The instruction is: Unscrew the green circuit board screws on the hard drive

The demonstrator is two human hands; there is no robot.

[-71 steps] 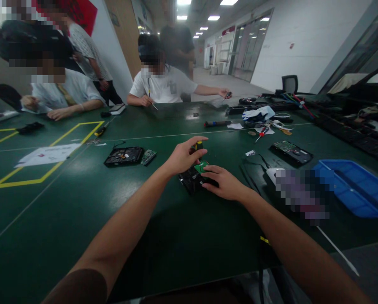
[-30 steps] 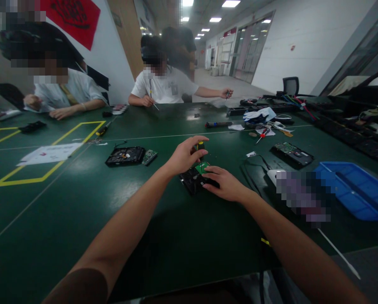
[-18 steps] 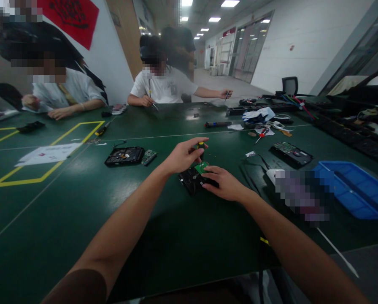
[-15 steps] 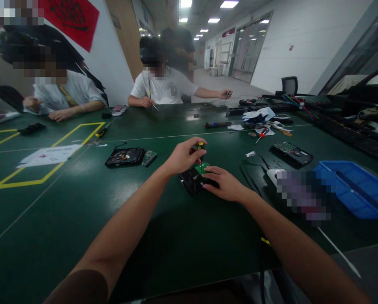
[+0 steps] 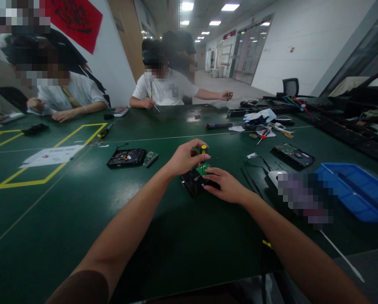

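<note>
In the middle of the head view, a black hard drive [image 5: 191, 184] lies on the green table with a green circuit board [image 5: 203, 169] on its upper face. My left hand [image 5: 187, 158] is closed around the handle of a small yellow-and-black screwdriver [image 5: 203, 150], which stands upright with its shaft pointing down onto the board. Its tip is too small to make out. My right hand [image 5: 225, 184] grips the drive's right side, fingers over the edge of the board and drive; its thumb is nearer me. This hand covers the drive's right part.
Left of the hands lie an opened hard drive [image 5: 125, 158] and a loose circuit board [image 5: 150, 158]. To the right are another drive [image 5: 292, 155], a blue tray [image 5: 360, 192], a cable [image 5: 254, 183] and a red screwdriver [image 5: 263, 136]. Two people sit across the table.
My left fingers have shifted on the screwdriver, and more of its yellow-topped handle shows. My right hand stays on the hard drive. The whole view has moved slightly.
</note>
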